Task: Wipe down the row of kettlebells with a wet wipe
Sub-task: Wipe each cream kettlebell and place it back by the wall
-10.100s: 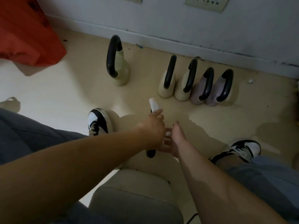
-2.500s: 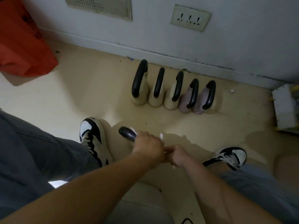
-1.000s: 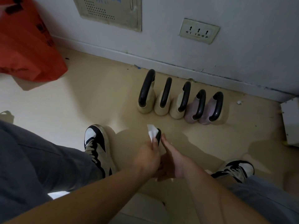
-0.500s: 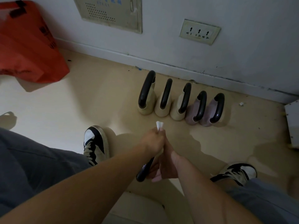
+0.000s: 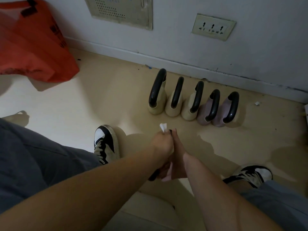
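So far left there's an orange bag (image 5: 33, 42) slumped on the floor against the wall, and below it the person's grey trouser leg (image 5: 33, 164) with a black-and-white left shoe (image 5: 105, 144) planted on the beige floor (image 5: 108, 97). In the middle, out in front of them, the left hand (image 5: 162, 145) is balled into a fist round a white wet wipe (image 5: 163, 127), one corner poking out the top, and the wipe is clamped onto a black kettlebell handle (image 5: 153, 176) that runs down under the fist. The right hand (image 5: 178, 157) is pressed right up against the left one. Honestly, from here I can't tell if it's gripping the handle or just steadying it, the hands overlap too much. Further back, near the skirting, sits the row of kettlebells (image 5: 197, 95): five side by side, touching, three cream then two pinkish, all with black handles standing up. Above them there's a wall socket (image 5: 213, 27), with a vented panel (image 5: 120, 10) to its left. Over right, a small white scrap (image 5: 257, 103) lies on the floor, and the right shoe (image 5: 250, 175) is down by the other knee.
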`<action>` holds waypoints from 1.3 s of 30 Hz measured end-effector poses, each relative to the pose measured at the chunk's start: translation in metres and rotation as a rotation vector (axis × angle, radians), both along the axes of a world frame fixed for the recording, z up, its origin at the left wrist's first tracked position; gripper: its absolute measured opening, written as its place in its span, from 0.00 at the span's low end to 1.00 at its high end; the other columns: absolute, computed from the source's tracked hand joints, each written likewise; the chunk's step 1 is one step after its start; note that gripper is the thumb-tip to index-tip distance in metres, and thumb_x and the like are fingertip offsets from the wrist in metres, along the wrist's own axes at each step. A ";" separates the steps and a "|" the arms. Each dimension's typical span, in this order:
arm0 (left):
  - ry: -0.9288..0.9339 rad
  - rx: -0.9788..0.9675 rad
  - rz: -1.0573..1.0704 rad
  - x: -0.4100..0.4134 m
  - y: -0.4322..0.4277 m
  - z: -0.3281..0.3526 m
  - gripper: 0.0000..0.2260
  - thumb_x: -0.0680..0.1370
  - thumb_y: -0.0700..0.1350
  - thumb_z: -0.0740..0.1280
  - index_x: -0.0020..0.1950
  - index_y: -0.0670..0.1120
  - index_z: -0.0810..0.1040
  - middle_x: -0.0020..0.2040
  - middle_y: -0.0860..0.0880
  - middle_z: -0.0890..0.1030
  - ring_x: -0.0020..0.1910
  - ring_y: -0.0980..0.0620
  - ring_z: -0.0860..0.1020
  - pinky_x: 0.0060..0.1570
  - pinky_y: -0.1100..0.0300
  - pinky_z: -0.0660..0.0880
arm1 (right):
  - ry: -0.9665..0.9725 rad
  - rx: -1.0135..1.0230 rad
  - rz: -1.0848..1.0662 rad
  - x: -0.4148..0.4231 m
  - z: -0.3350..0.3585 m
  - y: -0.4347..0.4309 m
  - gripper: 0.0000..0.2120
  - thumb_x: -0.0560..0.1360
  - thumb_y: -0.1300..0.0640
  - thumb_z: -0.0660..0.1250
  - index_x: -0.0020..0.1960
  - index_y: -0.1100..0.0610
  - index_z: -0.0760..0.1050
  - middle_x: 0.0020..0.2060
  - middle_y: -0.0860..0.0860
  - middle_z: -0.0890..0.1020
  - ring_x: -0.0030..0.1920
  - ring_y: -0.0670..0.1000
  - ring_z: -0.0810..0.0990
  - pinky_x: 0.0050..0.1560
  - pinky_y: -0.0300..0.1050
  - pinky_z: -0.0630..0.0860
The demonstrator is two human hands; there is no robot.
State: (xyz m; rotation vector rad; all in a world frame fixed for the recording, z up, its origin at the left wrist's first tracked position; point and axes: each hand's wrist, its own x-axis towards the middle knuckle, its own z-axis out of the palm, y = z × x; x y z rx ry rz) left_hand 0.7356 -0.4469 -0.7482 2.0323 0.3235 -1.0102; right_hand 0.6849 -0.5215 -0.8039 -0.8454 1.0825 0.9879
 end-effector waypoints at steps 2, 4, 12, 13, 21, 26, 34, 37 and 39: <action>-0.158 0.036 -0.161 -0.002 0.000 0.001 0.23 0.84 0.58 0.50 0.59 0.43 0.77 0.43 0.47 0.80 0.39 0.51 0.77 0.37 0.58 0.69 | -0.013 -0.022 -0.006 0.000 0.000 0.001 0.70 0.35 0.10 0.60 0.54 0.66 0.78 0.44 0.61 0.82 0.46 0.59 0.79 0.61 0.55 0.72; -0.217 0.103 -0.341 -0.018 0.027 0.002 0.21 0.85 0.57 0.48 0.54 0.46 0.76 0.41 0.48 0.80 0.37 0.52 0.78 0.36 0.58 0.71 | -0.003 -0.037 0.047 -0.001 0.002 0.000 0.77 0.35 0.09 0.59 0.63 0.67 0.77 0.55 0.65 0.84 0.58 0.65 0.81 0.68 0.63 0.72; 0.076 0.110 -0.183 -0.032 0.062 0.004 0.31 0.83 0.63 0.43 0.58 0.44 0.78 0.43 0.45 0.80 0.41 0.50 0.79 0.44 0.59 0.74 | -0.004 -0.047 0.120 0.002 0.006 -0.003 0.83 0.34 0.08 0.55 0.66 0.73 0.74 0.57 0.71 0.83 0.58 0.70 0.83 0.68 0.64 0.74; 0.069 0.090 -0.116 -0.022 0.044 -0.001 0.31 0.83 0.63 0.44 0.59 0.43 0.78 0.45 0.43 0.81 0.45 0.47 0.80 0.49 0.55 0.74 | -0.004 -0.061 0.097 0.002 0.005 -0.002 0.82 0.35 0.09 0.56 0.65 0.72 0.75 0.56 0.70 0.83 0.58 0.70 0.83 0.67 0.65 0.75; 0.102 -0.002 -0.172 -0.045 0.074 0.000 0.25 0.85 0.56 0.43 0.54 0.49 0.77 0.42 0.49 0.81 0.41 0.55 0.78 0.40 0.62 0.71 | 0.015 -0.068 0.044 0.004 0.009 0.005 0.83 0.37 0.08 0.56 0.76 0.65 0.66 0.64 0.68 0.78 0.60 0.71 0.81 0.63 0.67 0.76; 0.132 0.109 -0.113 -0.024 0.053 0.002 0.26 0.85 0.57 0.46 0.69 0.42 0.73 0.45 0.45 0.79 0.41 0.51 0.78 0.40 0.59 0.73 | 0.030 -0.122 0.129 0.009 0.013 0.004 0.81 0.37 0.08 0.53 0.65 0.73 0.75 0.56 0.71 0.83 0.58 0.72 0.83 0.67 0.66 0.74; 0.083 -0.014 -0.079 -0.033 0.058 0.004 0.25 0.85 0.57 0.44 0.51 0.45 0.76 0.39 0.49 0.79 0.36 0.55 0.78 0.39 0.64 0.78 | 0.052 -0.114 0.039 0.008 0.011 0.007 0.83 0.34 0.09 0.57 0.71 0.68 0.72 0.62 0.68 0.81 0.60 0.71 0.81 0.67 0.68 0.73; 0.177 -0.076 0.060 -0.048 0.069 0.001 0.27 0.85 0.58 0.43 0.58 0.47 0.78 0.42 0.50 0.82 0.42 0.55 0.80 0.42 0.64 0.77 | 0.039 -0.101 0.022 0.011 0.017 0.008 0.83 0.38 0.09 0.57 0.75 0.67 0.66 0.64 0.69 0.78 0.63 0.72 0.78 0.68 0.69 0.71; 0.188 -0.003 0.140 -0.045 0.053 0.002 0.31 0.84 0.61 0.43 0.61 0.42 0.78 0.43 0.45 0.82 0.44 0.48 0.81 0.43 0.56 0.77 | 0.055 -0.116 0.027 0.013 0.020 0.009 0.84 0.38 0.09 0.56 0.74 0.71 0.66 0.63 0.70 0.78 0.63 0.71 0.78 0.68 0.68 0.71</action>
